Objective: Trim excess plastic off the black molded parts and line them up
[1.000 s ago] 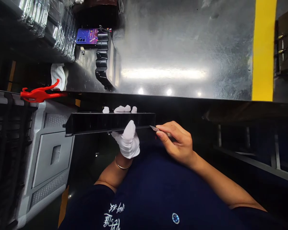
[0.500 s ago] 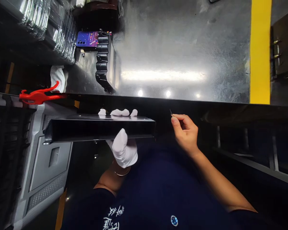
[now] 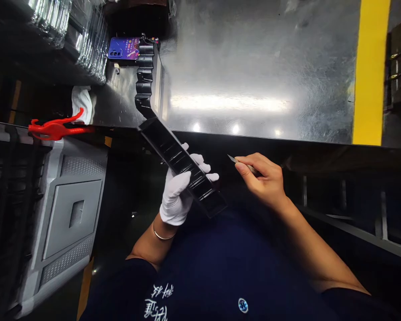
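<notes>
My left hand [image 3: 177, 196], in a white glove, is closed round a long black plastic part [image 3: 173, 154] with ribs across its hollow side. The part slants, its upper left end near the table edge and its lower right end by my shirt. Bare, my right hand [image 3: 263, 178] pinches a small craft knife [image 3: 233, 158], the pointed blade aimed left towards the black part but apart from it. Most of the knife's handle is hidden in my fingers.
On the metal table [image 3: 254, 62] stands a scalloped black part [image 3: 145, 80] beside a blue phone [image 3: 123, 48]. Red pliers-like handles [image 3: 55, 128] and a white cloth [image 3: 82, 104] lie at the left edge. Clear-wrapped stacks [image 3: 87, 49], a grey crate [image 3: 71, 218] and yellow tape [image 3: 370, 71] surround.
My left hand has turned the black part from level to a steep slant, showing its ribbed inside. My right hand has shifted slightly and the knife blade now points more to the left.
</notes>
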`<state>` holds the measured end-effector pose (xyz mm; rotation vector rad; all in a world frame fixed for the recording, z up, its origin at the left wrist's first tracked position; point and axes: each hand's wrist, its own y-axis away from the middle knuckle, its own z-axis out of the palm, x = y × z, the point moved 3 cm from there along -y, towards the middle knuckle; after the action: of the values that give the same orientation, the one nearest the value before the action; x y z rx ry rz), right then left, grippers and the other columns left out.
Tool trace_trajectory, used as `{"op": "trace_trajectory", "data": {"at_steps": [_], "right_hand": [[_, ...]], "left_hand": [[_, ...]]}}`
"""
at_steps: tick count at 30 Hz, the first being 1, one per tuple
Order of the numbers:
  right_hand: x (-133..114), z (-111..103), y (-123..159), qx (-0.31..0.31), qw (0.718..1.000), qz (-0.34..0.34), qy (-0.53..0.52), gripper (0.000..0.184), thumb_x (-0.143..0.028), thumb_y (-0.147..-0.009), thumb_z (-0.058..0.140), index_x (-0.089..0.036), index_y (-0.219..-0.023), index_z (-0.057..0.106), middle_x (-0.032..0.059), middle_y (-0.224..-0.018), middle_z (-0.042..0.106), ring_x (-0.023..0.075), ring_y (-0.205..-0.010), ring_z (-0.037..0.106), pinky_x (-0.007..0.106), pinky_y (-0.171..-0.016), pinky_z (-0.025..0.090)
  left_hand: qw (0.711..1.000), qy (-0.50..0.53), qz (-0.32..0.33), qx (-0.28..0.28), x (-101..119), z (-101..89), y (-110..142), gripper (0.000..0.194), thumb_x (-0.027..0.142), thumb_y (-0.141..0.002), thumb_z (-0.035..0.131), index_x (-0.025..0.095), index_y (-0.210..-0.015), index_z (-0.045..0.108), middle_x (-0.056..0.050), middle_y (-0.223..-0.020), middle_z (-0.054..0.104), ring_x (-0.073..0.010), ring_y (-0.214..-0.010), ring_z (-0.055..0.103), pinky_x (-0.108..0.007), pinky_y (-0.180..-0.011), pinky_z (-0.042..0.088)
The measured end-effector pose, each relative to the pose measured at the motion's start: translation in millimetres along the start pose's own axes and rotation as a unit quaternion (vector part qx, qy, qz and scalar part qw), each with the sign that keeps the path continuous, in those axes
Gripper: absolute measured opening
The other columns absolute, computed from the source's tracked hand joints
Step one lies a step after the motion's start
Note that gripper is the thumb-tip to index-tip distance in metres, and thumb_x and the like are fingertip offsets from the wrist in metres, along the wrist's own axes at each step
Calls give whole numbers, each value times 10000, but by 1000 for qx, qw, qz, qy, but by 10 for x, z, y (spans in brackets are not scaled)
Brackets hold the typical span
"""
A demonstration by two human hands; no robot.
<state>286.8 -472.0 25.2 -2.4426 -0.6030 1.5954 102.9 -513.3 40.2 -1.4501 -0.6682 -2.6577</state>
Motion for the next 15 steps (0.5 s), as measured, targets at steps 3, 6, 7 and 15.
{"op": "trace_trajectory", "data": {"at_steps": [3,6,7,15], "right_hand": [[-113,-60,31,-106,993,-47,-32,173,-168,-858,619,-239,-995,695,28,-754,684,143,-648,625,268,-560,514],[-246,-81,118,-213,971,-107,-34,205,-187,-864,615,-225,-1054,681,30,-772,675,121,-633,620,225,-539,500],[-262,-82,139,-228,967,-112,-26,197,-199,-874,604,-219,-1054,682,31,-775,669,115,-626,614,217,-533,492],[-179,-15,93,-242,965,-93,-50,180,-199,-884,600,-204,-1030,705,33,-756,644,102,-598,588,216,-523,474]], "left_hand": [[994,-52,-93,-13,-36,-31,-67,419,425,-719,744,210,-1045,593,-32,-929,649,-170,-746,653,-353,-715,584],[991,-72,-112,-6,-76,-58,-154,381,438,-766,708,214,-1044,575,-1,-888,634,-119,-666,610,-288,-660,558],[991,-76,-113,-8,-89,-58,-172,377,441,-774,700,219,-1051,572,3,-885,630,-115,-663,602,-280,-658,551],[986,-140,-66,-57,-62,-14,-158,321,379,-792,688,198,-1040,595,-2,-897,593,-127,-772,564,-251,-730,498]]}}
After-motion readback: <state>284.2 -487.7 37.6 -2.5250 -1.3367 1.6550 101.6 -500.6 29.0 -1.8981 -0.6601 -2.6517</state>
